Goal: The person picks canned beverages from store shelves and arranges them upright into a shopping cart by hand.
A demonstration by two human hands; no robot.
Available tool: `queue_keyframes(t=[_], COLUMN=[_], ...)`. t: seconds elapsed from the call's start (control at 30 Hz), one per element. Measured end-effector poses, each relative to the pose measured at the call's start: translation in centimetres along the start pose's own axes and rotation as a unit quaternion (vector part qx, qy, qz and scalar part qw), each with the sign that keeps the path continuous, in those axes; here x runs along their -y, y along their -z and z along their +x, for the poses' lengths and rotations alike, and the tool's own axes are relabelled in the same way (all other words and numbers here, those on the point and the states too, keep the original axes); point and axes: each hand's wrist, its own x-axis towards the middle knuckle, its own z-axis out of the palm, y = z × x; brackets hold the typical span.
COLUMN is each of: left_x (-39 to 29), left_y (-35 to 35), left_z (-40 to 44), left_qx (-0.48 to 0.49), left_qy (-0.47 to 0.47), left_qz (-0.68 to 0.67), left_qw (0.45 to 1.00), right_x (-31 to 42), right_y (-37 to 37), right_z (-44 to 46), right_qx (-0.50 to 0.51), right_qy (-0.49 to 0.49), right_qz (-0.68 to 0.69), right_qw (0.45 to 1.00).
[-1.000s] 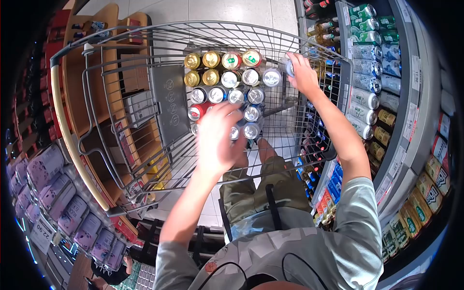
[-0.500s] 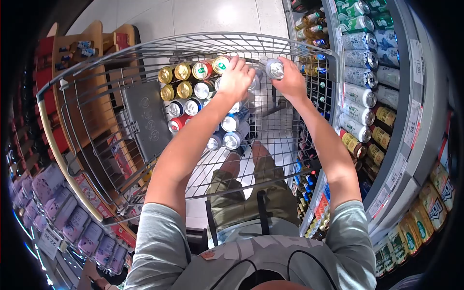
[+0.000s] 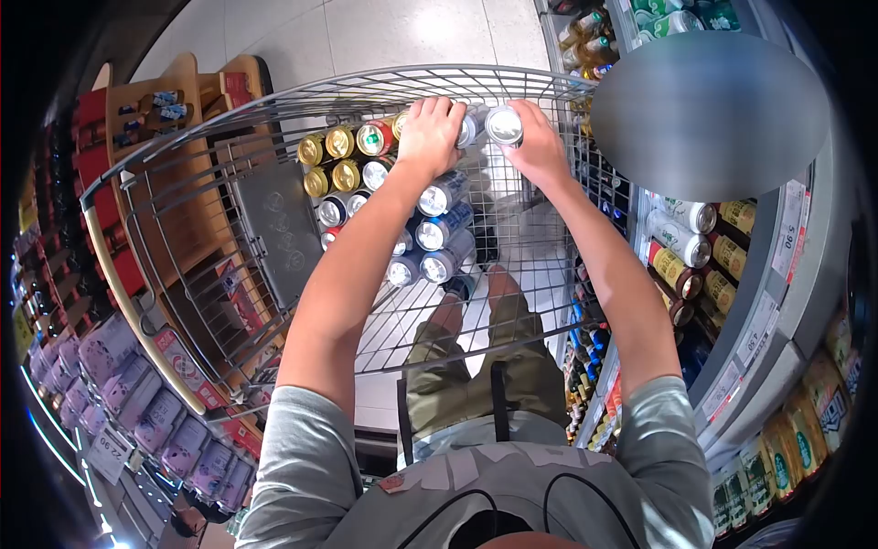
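Note:
Several drink cans stand upright in rows inside a wire shopping cart. Gold-topped cans fill the left end, with a red can beside them; silver-topped cans are nearer my body. My left hand lies over the far row, fingers curled together and pointing down; what is under them is hidden. Just right of its fingers a silver can leans partly in view. My right hand is wrapped round another silver can at the cart's far side, its top facing me.
Shelves on the right hold rows of cans and price labels. A wooden display stand is on the left, near packs of purple cartons. A grey panel forms part of the cart. A blurred oval covers part of the shelves.
My right hand has moved left with its silver can, closer to the other cans. My left hand has shifted slightly left and down. The cart and view have shifted a little.

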Motion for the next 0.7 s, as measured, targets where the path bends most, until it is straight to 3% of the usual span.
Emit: queue_keyframes(t=[0.47,0.7], left_x=[0.4,0.7], left_y=[-0.7,-0.4], left_z=[-0.1,0.0], left_qx=[0.043,0.017], left_qy=[-0.006,-0.016], left_qz=[-0.008,-0.031], left_qw=[0.999,0.999], right_x=[-0.5,-0.7], right_y=[-0.8,-1.7], right_z=[-0.7,-1.6], right_qx=[-0.018,-0.063], right_qy=[0.065,0.029], right_qz=[0.063,0.093], right_qw=[0.996,0.993])
